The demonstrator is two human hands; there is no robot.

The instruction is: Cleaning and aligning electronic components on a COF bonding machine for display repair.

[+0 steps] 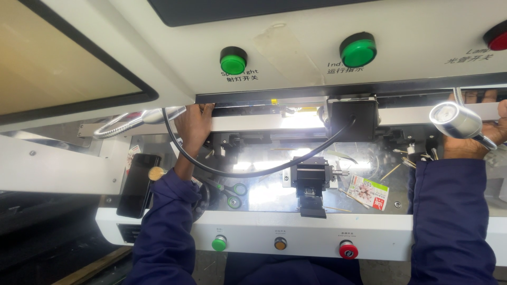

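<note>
Both hands reach up to the pale rail (253, 122) that runs across the machine's opening, and the rail serves as the landmark here. The left hand (193, 125) is raised against the rail's left part, fingers curled over its top edge and gripping it; the fingertips are hidden behind the edge. The right hand (483, 138) is at the rail's far right end, fingers bent over the top there, thumb at the frame edge; how tightly it grips cannot be told, since a lamp hides part of it.

Two gooseneck lamps show: one lamp head (455, 120) just in front of the right hand, the other lamp (153, 115) left of the left hand, level with the rail. One black cable (253, 171) loops down below the rail from the left hand to a black box (352, 117) mounted on the rail.

Above the rail, the panel carries two green buttons (233, 60) and one red one (496, 37) cut by the frame. Below the rail, on the shiny bed, lie one black clamp block (311, 182), one pair of green-handled scissors (229, 192), one small printed packet (368, 192) and one dark phone (137, 184) leaning at the left. Lower still, the front strip has three buttons: green (219, 243), amber (280, 243) and red (347, 249).

Both sleeves (449, 221) are dark blue.
</note>
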